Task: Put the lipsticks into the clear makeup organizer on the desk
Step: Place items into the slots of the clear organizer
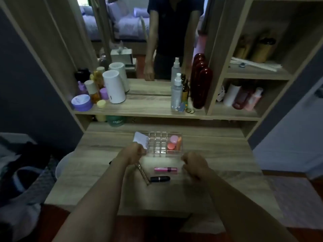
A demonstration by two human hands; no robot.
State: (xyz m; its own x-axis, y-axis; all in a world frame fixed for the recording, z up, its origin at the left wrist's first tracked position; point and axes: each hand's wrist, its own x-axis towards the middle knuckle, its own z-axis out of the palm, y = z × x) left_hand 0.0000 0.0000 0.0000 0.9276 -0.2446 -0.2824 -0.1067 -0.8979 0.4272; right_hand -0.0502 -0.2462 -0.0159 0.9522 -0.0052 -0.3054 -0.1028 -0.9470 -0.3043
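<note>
The clear makeup organizer (164,142) is seen on the tabletop (218,154), with pink and orange items kept in its right compartment. Both hands are held at its near corners: the left hand (135,151) curled, the right hand (193,164) loosely closed; whether anything is gripped cannot be told. A pink lipstick (165,169), a black lipstick (160,179) and a slim silver tube (143,173) are laid just in front, outside the organizer.

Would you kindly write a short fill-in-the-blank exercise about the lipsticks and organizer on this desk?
1. The pink lipstick lies ____ the black lipstick and the clear organizer.
2. Both lipsticks lie on the ____.
3. The organizer's small grid slots are ____.
4. The pink and orange items sit in the organizer's ____ compartment.

Answers: between; desk; empty; right
</note>
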